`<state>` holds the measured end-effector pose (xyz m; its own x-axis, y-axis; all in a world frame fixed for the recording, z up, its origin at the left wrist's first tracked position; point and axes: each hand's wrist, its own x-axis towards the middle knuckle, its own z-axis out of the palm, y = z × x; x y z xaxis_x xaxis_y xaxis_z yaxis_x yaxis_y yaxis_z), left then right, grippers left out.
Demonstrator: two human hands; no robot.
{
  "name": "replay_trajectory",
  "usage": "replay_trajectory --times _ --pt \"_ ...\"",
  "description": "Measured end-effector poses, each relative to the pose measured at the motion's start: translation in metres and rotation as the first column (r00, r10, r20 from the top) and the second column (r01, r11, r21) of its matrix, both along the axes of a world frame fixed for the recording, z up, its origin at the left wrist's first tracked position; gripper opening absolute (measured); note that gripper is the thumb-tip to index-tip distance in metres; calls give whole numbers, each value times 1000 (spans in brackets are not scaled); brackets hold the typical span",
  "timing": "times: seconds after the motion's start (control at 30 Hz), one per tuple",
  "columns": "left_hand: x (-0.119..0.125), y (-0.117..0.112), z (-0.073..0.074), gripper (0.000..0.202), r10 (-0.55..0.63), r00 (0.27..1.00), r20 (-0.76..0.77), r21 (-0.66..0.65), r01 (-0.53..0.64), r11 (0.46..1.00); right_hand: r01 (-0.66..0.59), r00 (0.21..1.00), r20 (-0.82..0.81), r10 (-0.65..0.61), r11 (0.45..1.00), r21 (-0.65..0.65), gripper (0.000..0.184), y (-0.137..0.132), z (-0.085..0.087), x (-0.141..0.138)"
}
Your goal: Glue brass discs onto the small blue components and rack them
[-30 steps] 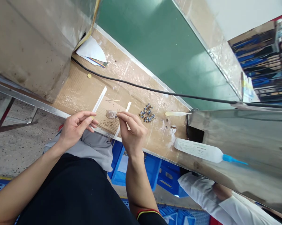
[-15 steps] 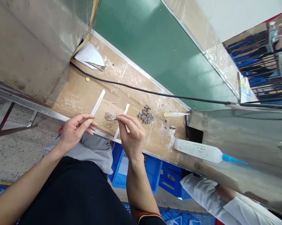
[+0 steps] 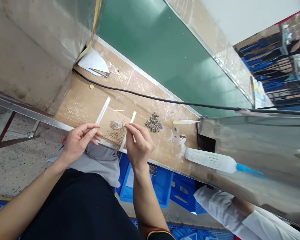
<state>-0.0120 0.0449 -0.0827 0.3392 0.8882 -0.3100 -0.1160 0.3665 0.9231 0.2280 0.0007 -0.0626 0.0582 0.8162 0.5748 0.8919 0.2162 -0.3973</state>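
Observation:
My left hand [image 3: 78, 141] pinches the near end of a long white strip [image 3: 103, 110] that lies on the cardboard-covered bench [image 3: 137, 100]. My right hand [image 3: 138, 141] is closed in a pinch on a tiny part, its fingertips just right of a clear blob of glue [image 3: 116, 125]. A second white strip [image 3: 130, 125] runs under my right hand. A small pile of blue and brass parts [image 3: 153, 122] sits just right of my right hand.
A black cable [image 3: 150, 97] crosses the bench. A white glue bottle with a blue tip [image 3: 214, 161] lies at the right on a shiny metal housing [image 3: 252, 146]. A green conveyor belt [image 3: 169, 50] runs behind. Blue crates [image 3: 162, 186] stand below; another person's white sleeve [image 3: 239, 213] shows lower right.
My right hand has drawn its pinched fingertips slightly back from the glue blob. The left hand keeps its hold; the view has shifted a little.

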Motion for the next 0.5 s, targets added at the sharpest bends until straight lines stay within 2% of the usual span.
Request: replay_trajectory --times 0.1,0.3,0.5 --pt "0 0 0 37 2 1000 4 3 -2 1000 27 1000 9 -28 999 47 25 1 0 0" --pt "1 0 1 38 4 1000 -3 4 -4 1000 43 999 -3 -43 999 -17 22 1 -1 -3" --pt "3 -4 1 41 -7 1000 -16 -21 6 1000 61 998 -33 -61 998 3 22 0 -4 -3"
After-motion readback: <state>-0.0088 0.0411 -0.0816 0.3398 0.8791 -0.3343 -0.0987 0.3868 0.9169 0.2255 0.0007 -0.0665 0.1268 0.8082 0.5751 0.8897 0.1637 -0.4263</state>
